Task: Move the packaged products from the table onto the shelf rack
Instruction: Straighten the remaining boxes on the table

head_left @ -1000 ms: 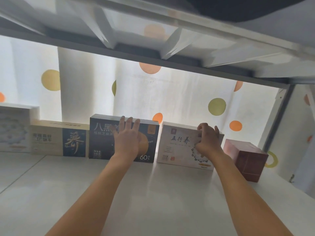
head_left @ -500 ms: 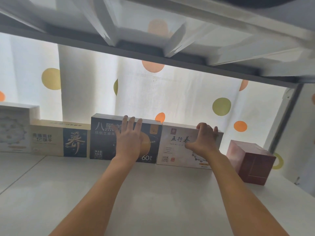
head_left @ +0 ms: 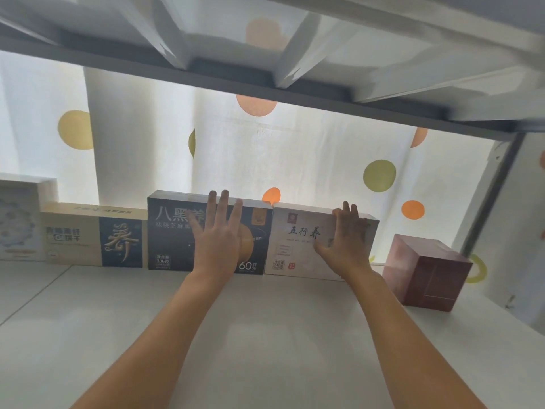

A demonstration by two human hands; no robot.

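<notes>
Several packaged boxes stand in a row at the back of a white shelf board [head_left: 265, 335]. My left hand [head_left: 218, 237] lies flat with fingers spread on the front of the dark navy box [head_left: 168, 231]. My right hand [head_left: 345, 240] rests open against the front of the white box [head_left: 295, 237], fingers over its top right part. The white box stands upright, its left edge touching the navy box. Left of these stand a cream-and-blue box [head_left: 91, 234] and a pale box [head_left: 17, 219] cut off by the frame edge.
A dark red cube box [head_left: 427, 273] stands apart at the right, turned at an angle. The shelf board above [head_left: 265, 54] hangs low overhead. A white curtain with coloured dots [head_left: 295, 154] hangs behind. A grey upright post [head_left: 489, 190] stands at the right.
The white box has been pushed back and left until it meets the navy box. My right hand has gone from gripping its top edge to lying open on its front. My left hand stayed put.
</notes>
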